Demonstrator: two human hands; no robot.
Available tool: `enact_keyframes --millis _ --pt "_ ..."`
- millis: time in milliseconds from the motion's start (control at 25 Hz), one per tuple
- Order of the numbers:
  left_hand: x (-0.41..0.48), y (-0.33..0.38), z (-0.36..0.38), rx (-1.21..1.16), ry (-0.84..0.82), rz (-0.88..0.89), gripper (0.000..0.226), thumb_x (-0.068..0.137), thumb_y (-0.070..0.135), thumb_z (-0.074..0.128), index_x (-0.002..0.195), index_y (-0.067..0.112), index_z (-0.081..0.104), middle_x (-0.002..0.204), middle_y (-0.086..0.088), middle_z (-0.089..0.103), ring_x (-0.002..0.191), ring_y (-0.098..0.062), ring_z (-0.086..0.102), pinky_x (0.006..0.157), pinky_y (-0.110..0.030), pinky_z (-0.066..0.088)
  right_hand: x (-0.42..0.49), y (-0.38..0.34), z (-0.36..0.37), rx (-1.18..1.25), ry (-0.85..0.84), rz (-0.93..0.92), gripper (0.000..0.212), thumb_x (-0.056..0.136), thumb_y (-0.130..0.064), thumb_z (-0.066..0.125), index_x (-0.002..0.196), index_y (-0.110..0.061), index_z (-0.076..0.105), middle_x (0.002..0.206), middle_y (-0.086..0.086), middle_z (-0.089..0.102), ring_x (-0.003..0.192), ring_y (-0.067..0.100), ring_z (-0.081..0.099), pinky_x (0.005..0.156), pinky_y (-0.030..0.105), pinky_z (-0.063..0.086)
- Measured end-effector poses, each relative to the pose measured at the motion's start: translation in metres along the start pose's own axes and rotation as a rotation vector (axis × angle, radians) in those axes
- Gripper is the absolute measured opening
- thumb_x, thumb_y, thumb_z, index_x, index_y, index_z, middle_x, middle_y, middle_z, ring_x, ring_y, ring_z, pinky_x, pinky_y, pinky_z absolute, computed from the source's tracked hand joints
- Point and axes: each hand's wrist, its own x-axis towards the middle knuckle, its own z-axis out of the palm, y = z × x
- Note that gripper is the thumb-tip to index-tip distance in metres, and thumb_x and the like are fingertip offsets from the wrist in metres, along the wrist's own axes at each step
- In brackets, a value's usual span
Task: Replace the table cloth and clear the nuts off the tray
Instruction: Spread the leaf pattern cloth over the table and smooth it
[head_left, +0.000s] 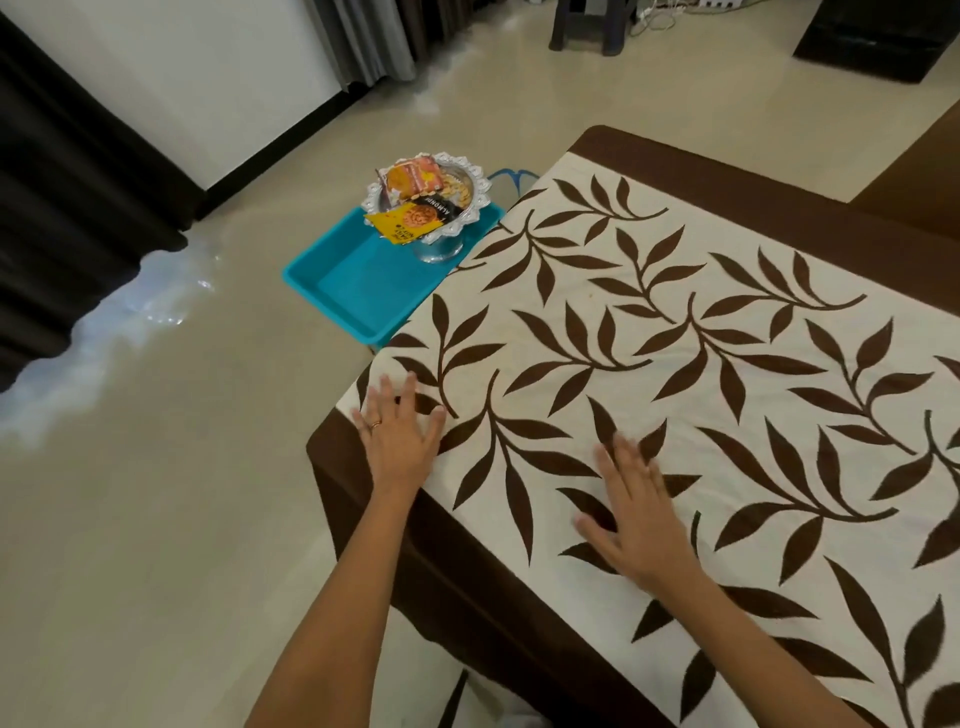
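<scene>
**Fig. 1. Leaf-patterned cloth laid; nut tray ahead of the left hand**

Both hands are shown flat on the table cloth (675, 338), which is spread over the tabletop. The fingers are straight and slightly spread, and nothing is gripped. The left hand (400, 431) is placed at the near-left corner of the cream panel, with a ring on one finger. The right hand (639, 514) is placed further in, to its right.

The teal tray (353, 280) lies ahead of the left hand, off the tabletop and below its level, just beside its left edge. Its long axis runs away from the person, roughly parallel to that edge. The left hand is judged the nearer for any reach. At the tray's far end stands a silver pedestal dish (441, 247), in which the nut packets (415, 215) are heaped.

The tray's right rim is hidden behind the cloth's edge. The surface under the tray cannot be made out. What lies loose in the dish is too small to identify. The cloth is cut off at the right and bottom of the view.
</scene>
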Motion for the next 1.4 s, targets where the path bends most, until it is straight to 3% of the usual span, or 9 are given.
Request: enact_keyframes --millis 160,360,520,720,840,960,1120,1240,1400 --pt "-0.026 -0.035 -0.006 0.08 -0.069 -0.075 0.072 0.091 0.068 0.019 0.154 0.035 0.006 0.162 -0.007 0.001 0.148 -0.034 0.0 0.115 -0.058 -0.003 -0.022 -0.032 0.034 -0.109 -0.09 -0.077 0.083 0.09 -0.067 0.03 0.153 -0.022 0.001 0.16 0.004 -0.013 0.148 0.022 -0.012 0.119 0.044 -0.007" --pt "-0.036 -0.009 -0.011 -0.007 -0.045 -0.088 0.072 0.092 0.066 0.022 0.154 0.03 0.009 0.162 -0.01 0.001 0.148 -0.035 -0.003 0.117 -0.059 -0.004 -0.031 -0.031 0.028 -0.097 -0.049 -0.051 0.078 0.092 -0.066 0.023 0.153 -0.024 -0.001 0.161 0.002 -0.012 0.148 0.019 -0.015 0.12 0.041 -0.008" --pt "-0.073 0.035 0.006 0.003 -0.086 0.076 0.078 0.087 0.075 0.019 0.153 0.037 0.006 0.162 -0.006 -0.002 0.148 -0.034 -0.004 0.113 -0.055 -0.013 -0.065 0.017 0.001 -0.085 0.148 0.283 0.072 0.094 -0.059 0.019 0.154 -0.019 0.009 0.161 0.011 0.0 0.149 0.026 -0.007 0.119 0.05 0.003" --pt "-0.087 0.035 0.021 0.076 -0.121 -0.007 0.082 0.082 0.081 0.018 0.151 0.042 0.0 0.162 -0.004 -0.006 0.147 -0.039 -0.007 0.106 -0.058 -0.02 -0.139 0.108 -0.018 -0.104 0.158 0.638 0.085 0.086 -0.075 0.014 0.154 -0.024 0.011 0.161 0.017 0.003 0.148 0.036 -0.001 0.117 0.059 0.006" --pt "-0.083 0.039 0.018 0.041 -0.115 -0.005 0.075 0.086 0.076 0.026 0.151 0.042 0.008 0.163 -0.003 -0.002 0.148 -0.036 -0.002 0.109 -0.058 -0.015 -0.142 0.124 -0.023 -0.113 0.159 0.598 0.083 0.084 -0.076 0.016 0.154 -0.03 0.013 0.162 0.012 -0.001 0.148 0.033 -0.004 0.117 0.054 0.0" --pt "-0.075 0.027 0.007 -0.081 0.038 -0.13 0.065 0.094 0.062 0.034 0.15 0.031 0.022 0.161 -0.011 0.008 0.147 -0.035 0.009 0.116 -0.058 0.007 -0.136 0.124 -0.027 -0.064 0.191 0.622 0.084 0.084 -0.075 0.016 0.154 -0.027 0.013 0.161 0.013 0.0 0.148 0.032 -0.006 0.117 0.056 0.001" --pt "-0.043 -0.019 -0.009 -0.054 0.015 -0.287 0.068 0.098 0.054 0.027 0.154 0.017 0.013 0.161 -0.016 0.006 0.147 -0.038 0.002 0.118 -0.053 0.001 -0.125 0.099 -0.013 -0.026 0.211 0.506 0.083 0.088 -0.07 0.017 0.155 -0.023 0.004 0.161 0.016 -0.002 0.148 0.028 -0.009 0.118 0.057 0.004" --pt "-0.026 -0.042 -0.012 -0.027 -0.001 -0.273 0.07 0.098 0.057 0.026 0.153 0.017 0.014 0.16 -0.015 0.013 0.147 -0.038 0.008 0.117 -0.053 0.002 -0.099 0.06 0.002 -0.026 0.135 0.321 0.08 0.089 -0.066 0.02 0.154 -0.025 0.001 0.162 0.008 -0.008 0.148 0.023 -0.013 0.118 0.05 -0.002" --pt "-0.02 -0.054 -0.011 0.006 -0.022 -0.263 0.074 0.096 0.062 0.024 0.153 0.017 0.011 0.161 -0.013 0.01 0.148 -0.034 0.006 0.118 -0.052 0.0 -0.082 0.044 0.01 -0.137 0.127 0.308 0.081 0.089 -0.065 0.02 0.154 -0.02 0.008 0.161 0.01 0.003 0.149 0.025 -0.002 0.119 0.051 0.003"
